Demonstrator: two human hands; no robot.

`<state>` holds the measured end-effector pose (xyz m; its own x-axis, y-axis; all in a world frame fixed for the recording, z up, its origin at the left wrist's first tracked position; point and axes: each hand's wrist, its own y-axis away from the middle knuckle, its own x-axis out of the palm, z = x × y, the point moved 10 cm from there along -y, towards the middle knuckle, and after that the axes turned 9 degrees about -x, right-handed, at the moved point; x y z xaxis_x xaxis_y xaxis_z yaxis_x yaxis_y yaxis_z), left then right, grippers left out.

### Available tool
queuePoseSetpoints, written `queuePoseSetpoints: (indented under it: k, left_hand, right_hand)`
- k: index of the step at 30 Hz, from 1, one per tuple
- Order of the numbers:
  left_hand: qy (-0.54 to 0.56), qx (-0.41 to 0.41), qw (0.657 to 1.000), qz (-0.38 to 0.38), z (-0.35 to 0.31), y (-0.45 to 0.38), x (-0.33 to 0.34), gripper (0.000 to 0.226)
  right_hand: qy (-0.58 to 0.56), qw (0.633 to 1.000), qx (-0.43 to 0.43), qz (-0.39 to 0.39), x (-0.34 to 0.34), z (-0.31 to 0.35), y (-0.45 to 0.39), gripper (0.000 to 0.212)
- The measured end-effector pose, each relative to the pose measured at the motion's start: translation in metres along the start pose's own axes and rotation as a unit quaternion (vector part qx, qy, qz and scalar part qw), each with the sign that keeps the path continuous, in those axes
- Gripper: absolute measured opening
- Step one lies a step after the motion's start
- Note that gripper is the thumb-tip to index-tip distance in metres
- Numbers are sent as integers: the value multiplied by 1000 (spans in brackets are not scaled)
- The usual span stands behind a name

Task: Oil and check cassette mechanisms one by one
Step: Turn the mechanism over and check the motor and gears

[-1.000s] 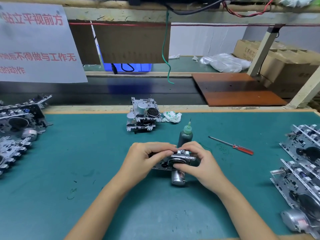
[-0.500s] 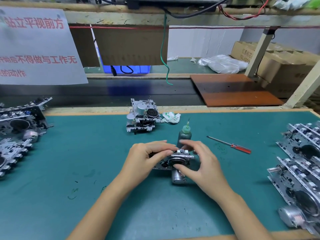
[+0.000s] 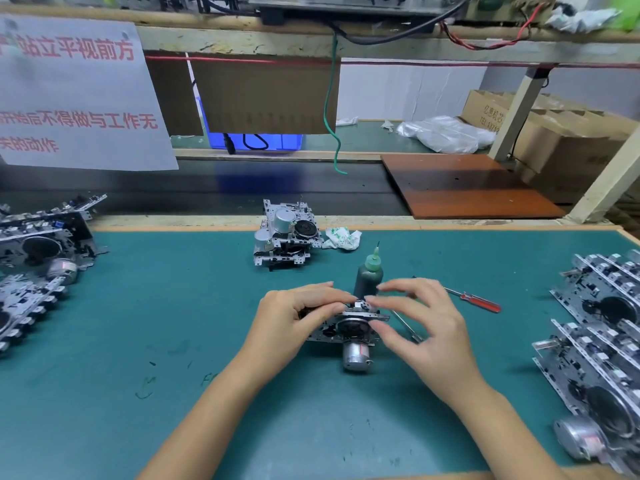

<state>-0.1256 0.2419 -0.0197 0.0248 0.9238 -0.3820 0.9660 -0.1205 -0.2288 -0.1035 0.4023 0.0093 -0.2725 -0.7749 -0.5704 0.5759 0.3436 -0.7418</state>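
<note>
A metal cassette mechanism (image 3: pixel 348 332) with a black flywheel and a silver motor lies on the green mat (image 3: pixel 173 323) in front of me. My left hand (image 3: pixel 294 317) grips its left side, fingers curled over the top edge. My right hand (image 3: pixel 420 327) is lifted off its right side, fingers spread and loosely bent, with the thumb tip and a fingertip near the frame. A dark green oil bottle (image 3: pixel 369 275) with a needle tip stands upright just behind the mechanism.
Another mechanism (image 3: pixel 284 233) sits at the mat's far edge beside a crumpled wrapper (image 3: pixel 343 238). A red-handled screwdriver (image 3: pixel 474 301) lies to the right. Rows of mechanisms are stacked at the right (image 3: pixel 602 341) and at the left (image 3: pixel 38 258). A dark conveyor (image 3: pixel 207 188) runs behind.
My right hand has opened and lifted away from the mechanism's right side, fingers spreading. My left hand keeps its hold. The camera has tilted up slightly.
</note>
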Motion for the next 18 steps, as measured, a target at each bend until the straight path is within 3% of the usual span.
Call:
queuePoseSetpoints:
  k: [3, 5, 9, 18]
  left_hand:
    - [12, 1, 1000, 1, 0, 0, -1, 33]
    - [10, 2, 1000, 2, -1, 0, -1, 32]
    - [-6, 15, 1000, -2, -4, 0, 0, 33]
    - [-14, 26, 1000, -4, -1, -1, -1, 31]
  right_hand:
    - [-85, 986, 107, 95, 26, -20, 5, 53]
    - [-105, 974, 151, 135, 43, -30, 10, 52]
    - [-152, 964, 181, 124, 47, -38, 8, 36]
    - [-243, 938, 210, 128, 55, -41, 5, 35]
